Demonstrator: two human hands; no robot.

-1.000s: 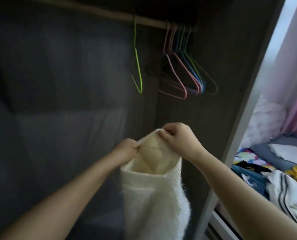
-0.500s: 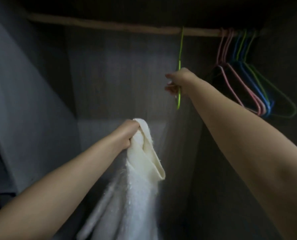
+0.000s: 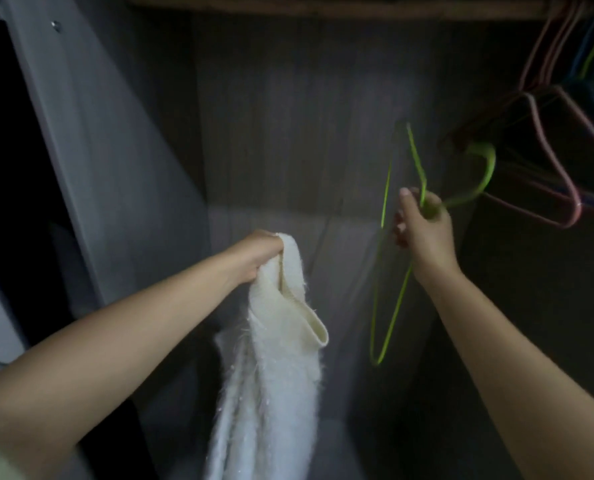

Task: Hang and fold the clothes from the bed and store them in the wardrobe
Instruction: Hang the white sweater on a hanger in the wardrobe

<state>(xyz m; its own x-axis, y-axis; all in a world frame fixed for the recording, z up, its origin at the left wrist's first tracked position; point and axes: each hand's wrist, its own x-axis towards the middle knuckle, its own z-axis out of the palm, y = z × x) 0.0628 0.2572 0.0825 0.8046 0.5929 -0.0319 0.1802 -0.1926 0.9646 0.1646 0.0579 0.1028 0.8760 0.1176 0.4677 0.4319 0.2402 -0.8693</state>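
A fluffy white sweater (image 3: 274,368) hangs down inside the dark wardrobe, gripped at its top edge by my left hand (image 3: 259,252). To its right, my right hand (image 3: 422,230) grips a thin green wire hanger (image 3: 392,271) near its neck. The hanger is off the rail, its hook curling up to the right and its body dangling below the hand. Hanger and sweater are apart, with a gap between them.
The wooden rail (image 3: 323,8) runs across the top. Several pink, blue and green hangers (image 3: 565,133) hang bunched at its right end. The wardrobe's grey side panel (image 3: 98,168) stands at the left, the back wall (image 3: 288,116) straight ahead.
My right hand has lifted the green hanger off the rail and brought it down and toward me. The left hand still holds the sweater at about the same height.
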